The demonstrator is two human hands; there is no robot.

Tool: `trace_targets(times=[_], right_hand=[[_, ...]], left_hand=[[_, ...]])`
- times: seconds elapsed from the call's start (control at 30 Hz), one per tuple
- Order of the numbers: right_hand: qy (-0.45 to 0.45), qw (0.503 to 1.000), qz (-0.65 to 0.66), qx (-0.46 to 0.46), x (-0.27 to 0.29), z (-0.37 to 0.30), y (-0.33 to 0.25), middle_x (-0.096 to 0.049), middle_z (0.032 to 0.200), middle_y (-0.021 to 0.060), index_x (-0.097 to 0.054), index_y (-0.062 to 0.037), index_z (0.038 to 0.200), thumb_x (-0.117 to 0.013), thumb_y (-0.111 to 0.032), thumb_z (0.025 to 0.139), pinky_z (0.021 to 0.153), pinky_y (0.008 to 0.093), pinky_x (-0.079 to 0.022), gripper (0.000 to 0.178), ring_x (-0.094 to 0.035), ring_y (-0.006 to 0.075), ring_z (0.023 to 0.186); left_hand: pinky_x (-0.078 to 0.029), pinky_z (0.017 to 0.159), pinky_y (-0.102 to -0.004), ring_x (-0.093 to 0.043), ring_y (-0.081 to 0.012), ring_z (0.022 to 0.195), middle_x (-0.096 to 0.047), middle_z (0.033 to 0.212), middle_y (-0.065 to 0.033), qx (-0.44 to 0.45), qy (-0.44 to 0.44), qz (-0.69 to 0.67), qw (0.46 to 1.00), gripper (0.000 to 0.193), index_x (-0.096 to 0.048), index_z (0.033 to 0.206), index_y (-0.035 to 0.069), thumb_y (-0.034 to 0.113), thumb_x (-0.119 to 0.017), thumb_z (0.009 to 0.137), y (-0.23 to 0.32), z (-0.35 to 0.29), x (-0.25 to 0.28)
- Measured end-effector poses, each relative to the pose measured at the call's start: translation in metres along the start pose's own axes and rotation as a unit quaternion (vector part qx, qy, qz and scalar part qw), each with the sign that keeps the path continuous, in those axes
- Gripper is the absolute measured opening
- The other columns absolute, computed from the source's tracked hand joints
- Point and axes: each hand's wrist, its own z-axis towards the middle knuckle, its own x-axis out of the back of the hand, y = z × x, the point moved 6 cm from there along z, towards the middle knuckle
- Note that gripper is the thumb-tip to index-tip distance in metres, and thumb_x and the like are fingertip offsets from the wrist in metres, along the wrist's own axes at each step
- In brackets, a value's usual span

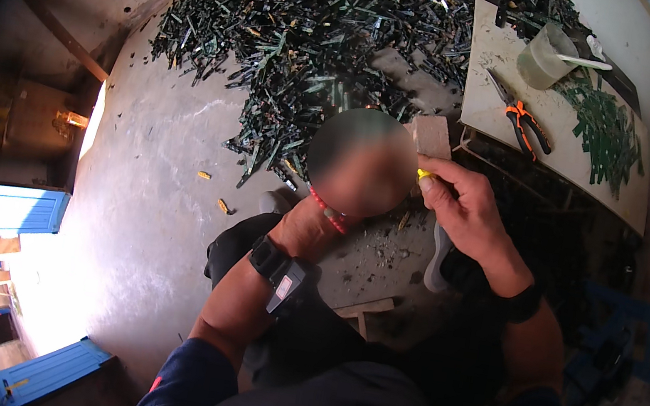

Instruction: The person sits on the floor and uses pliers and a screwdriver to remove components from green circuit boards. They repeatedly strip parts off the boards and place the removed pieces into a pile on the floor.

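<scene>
A round blurred patch covers most of my left hand (pixel 363 171), so its fingers and anything in them are hidden; a red bead bracelet (pixel 327 210) circles the wrist. Close to its right, my right hand (pixel 463 208) is closed, thumb and fingers pinching a small yellow piece (pixel 424 174) whose kind I cannot make out. Just beyond the right fingers is a brownish block (pixel 432 136). Past the hands, a large heap of dark green and black strips (pixel 281 45) spreads over the floor.
At the right stands a low pale table (pixel 494 56) bearing orange-and-black pliers (pixel 526 130), a cloudy plastic cup (pixel 539 60) with a white-handled tool across it, and a bunch of green strips (pixel 607 140). Small yellow pieces (pixel 224 205) lie on the floor at left.
</scene>
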Motion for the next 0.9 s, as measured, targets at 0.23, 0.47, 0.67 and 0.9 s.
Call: trace_targets(times=[0.23, 0.47, 0.67, 0.9], right_hand=[[-0.067, 0.960, 0.203, -0.178, 0.000, -0.006, 0.016, -0.057, 0.071, 0.0009, -0.062, -0.0016, 0.121, -0.056, -0.013, 0.097, 0.044, 0.0211, -0.037, 0.028, -0.044, 0.0056, 0.050], [-0.131, 0.856, 0.402, -0.298, 0.008, -0.007, 0.020, -0.054, 0.076, 0.0043, -0.061, -0.0083, 0.126, -0.052, -0.012, 0.099, 0.038, 0.0155, -0.028, 0.029, -0.034, 0.0008, 0.046], [-0.097, 0.948, 0.212, -0.215, 0.003, -0.004, 0.017, -0.052, 0.067, -0.0024, -0.064, -0.0044, 0.120, -0.057, -0.013, 0.097, 0.044, 0.0174, -0.033, 0.026, -0.041, 0.0014, 0.052], [0.029, 0.949, -0.296, 0.108, -0.015, -0.011, -0.013, -0.068, 0.086, 0.0177, -0.065, -0.0035, 0.117, -0.059, -0.010, 0.093, 0.064, 0.0314, -0.052, 0.026, -0.068, 0.0226, 0.070]], left_hand=[[-0.029, 0.047, -0.0272, -0.040, -0.0135, 0.052, -0.042, 0.063, -0.0008, -0.003, 0.007, 0.019, 1.000, 0.023, -0.044, 0.073, 0.011, 0.022, -0.048, 0.092, -0.002, -0.004, 0.002], [-0.031, 0.048, -0.0274, -0.042, -0.0139, 0.055, -0.045, 0.066, -0.0018, 0.004, -0.019, 0.025, 0.999, 0.021, -0.046, 0.075, 0.010, 0.022, -0.048, 0.092, -0.002, -0.014, -0.009], [-0.032, 0.050, -0.0276, -0.044, -0.0143, 0.057, -0.047, 0.068, -0.0027, 0.014, -0.013, 0.040, 0.999, 0.020, -0.048, 0.077, 0.009, 0.022, -0.049, 0.092, -0.007, -0.013, -0.004], [-0.033, 0.052, -0.0278, -0.046, -0.0148, 0.060, -0.050, 0.071, -0.0037, 0.035, 0.017, 0.065, 0.997, 0.019, -0.050, 0.080, 0.008, 0.022, -0.049, 0.092, -0.010, 0.001, 0.011]])
